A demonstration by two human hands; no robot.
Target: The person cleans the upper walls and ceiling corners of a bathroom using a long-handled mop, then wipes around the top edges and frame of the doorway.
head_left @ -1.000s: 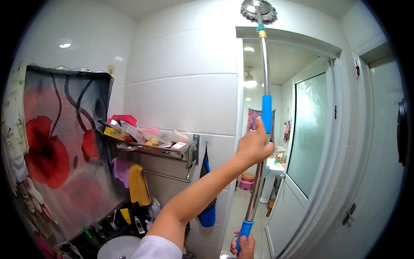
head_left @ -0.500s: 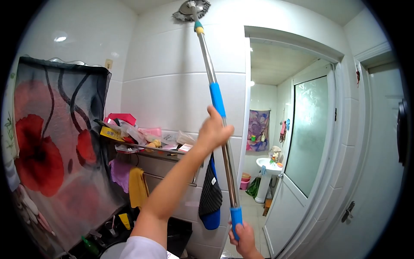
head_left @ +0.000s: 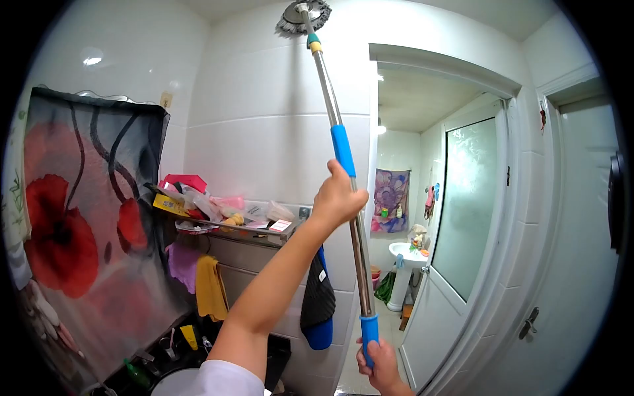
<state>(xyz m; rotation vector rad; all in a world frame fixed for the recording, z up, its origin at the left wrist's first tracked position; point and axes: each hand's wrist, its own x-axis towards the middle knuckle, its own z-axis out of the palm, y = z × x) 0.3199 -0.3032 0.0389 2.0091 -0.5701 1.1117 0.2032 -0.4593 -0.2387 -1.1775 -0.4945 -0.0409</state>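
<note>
A long-handled mop (head_left: 328,86) with a steel pole and blue grips slants up across the view. Its round grey fringed head (head_left: 303,18) is against the white tiled wall, high up near the ceiling. My left hand (head_left: 339,195) is closed around the bare pole just below the upper blue grip, thumb pointing up along it. Lower down, my right hand (head_left: 380,362) is wrapped around the blue grip at the pole's bottom end.
A wall shelf (head_left: 254,231) piled with packets is left of the pole; a dark blue cap (head_left: 319,303) and a yellow cloth (head_left: 211,288) hang below. A poppy-print curtain (head_left: 99,204) covers the left. To the right, a frosted-glass door (head_left: 471,204) stands ajar beside a sink (head_left: 408,254).
The mop head has shifted a little right and down along the wall. Both hands and the pole have moved slightly right with it, still gripping.
</note>
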